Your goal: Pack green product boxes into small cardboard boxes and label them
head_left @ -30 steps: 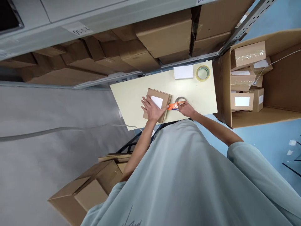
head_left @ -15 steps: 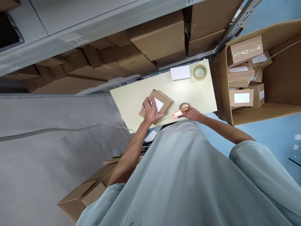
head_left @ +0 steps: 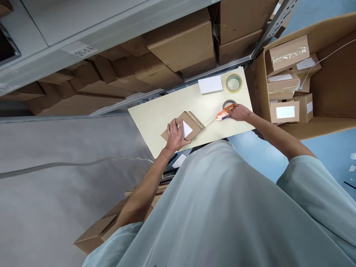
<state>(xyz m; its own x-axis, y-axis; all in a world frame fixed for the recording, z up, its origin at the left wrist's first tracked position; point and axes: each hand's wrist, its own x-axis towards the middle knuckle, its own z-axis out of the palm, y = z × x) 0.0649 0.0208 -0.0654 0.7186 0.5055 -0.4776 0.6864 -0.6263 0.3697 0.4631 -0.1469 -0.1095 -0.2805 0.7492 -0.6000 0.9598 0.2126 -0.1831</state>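
Note:
A small cardboard box [head_left: 194,120] with a white label lies on the cream table [head_left: 167,111]. My left hand [head_left: 175,135] rests on it, fingers spread over the cardboard and thumb beside the label. My right hand [head_left: 239,112] is closed on an orange tape dispenser [head_left: 223,114] holding a grey-rimmed roll [head_left: 228,104]. A thin clear strip of tape stretches between the dispenser and the box's right corner.
A yellow-green tape roll [head_left: 234,83] and a white stack of labels [head_left: 210,85] lie at the table's back. Behind is a shelf [head_left: 111,22] of cardboard boxes. A large open carton [head_left: 266,89] with several packed boxes stands right. A cable [head_left: 83,163] crosses at left.
My right hand has moved right and slightly up with the dispenser, away from the box, and the tape strip now spans the gap. My left hand stays on the box, which has turned slightly.

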